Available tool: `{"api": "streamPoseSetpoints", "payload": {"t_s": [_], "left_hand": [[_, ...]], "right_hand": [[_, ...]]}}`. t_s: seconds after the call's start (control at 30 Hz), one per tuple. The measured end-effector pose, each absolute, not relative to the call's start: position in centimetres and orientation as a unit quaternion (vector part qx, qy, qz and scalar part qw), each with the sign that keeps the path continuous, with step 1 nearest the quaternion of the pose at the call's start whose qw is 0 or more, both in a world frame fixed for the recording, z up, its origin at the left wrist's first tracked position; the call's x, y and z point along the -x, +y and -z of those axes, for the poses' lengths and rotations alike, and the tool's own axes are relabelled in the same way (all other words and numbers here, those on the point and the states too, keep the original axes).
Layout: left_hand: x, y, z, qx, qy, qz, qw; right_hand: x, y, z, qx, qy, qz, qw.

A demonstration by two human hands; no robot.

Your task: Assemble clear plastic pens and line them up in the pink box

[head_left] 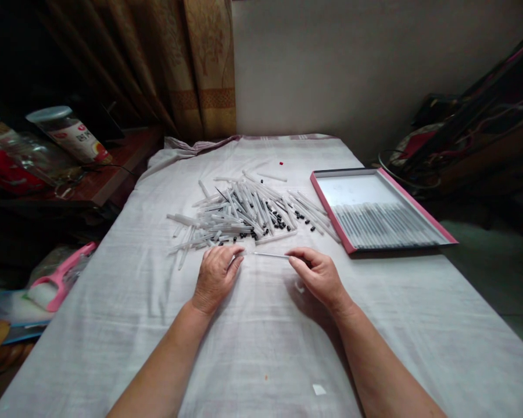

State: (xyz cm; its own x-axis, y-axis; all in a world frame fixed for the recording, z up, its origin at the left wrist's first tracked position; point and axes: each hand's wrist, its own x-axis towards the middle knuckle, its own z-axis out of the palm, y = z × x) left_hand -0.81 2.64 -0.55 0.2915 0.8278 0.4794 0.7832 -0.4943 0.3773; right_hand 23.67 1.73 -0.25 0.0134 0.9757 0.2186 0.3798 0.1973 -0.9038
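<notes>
A thin clear pen tube (268, 255) lies crosswise between my two hands just above the white cloth (261, 325). My right hand (317, 275) pinches its right end with closed fingers. My left hand (217, 274) is curled at its left end, fingertips closed on the tube. Just beyond the hands lies a pile of clear pen tubes (248, 212) mixed with several small black caps (281, 220).
A pink-edged shallow box (377, 210) at the right holds a row of finished tubes. A tiny red piece (281, 164) lies at the back. Jars (70, 136) stand on a wooden shelf at the left; a pink tool (58, 281) lies below it.
</notes>
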Motion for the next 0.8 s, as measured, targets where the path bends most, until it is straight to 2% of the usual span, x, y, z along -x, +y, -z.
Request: {"api": "streamPoseSetpoints", "payload": {"t_s": [0.27, 0.57, 0.8], "left_hand": [[0.4, 2.5, 0.0, -0.835, 0.445, -0.319, 0.047], [0.0, 2.2, 0.3, -0.833, 0.422, -0.328, 0.144], [-0.6, 2.1, 0.1, -0.813, 0.416, -0.373, 0.164]], "right_hand": [[-23.7, 1.8, 0.0, 0.542, -0.643, -0.337, 0.423], [-24.7, 1.9, -0.5, 0.486, -0.714, -0.409, 0.296], [-24.7, 1.9, -0.3, 0.478, -0.711, -0.414, 0.307]]}}
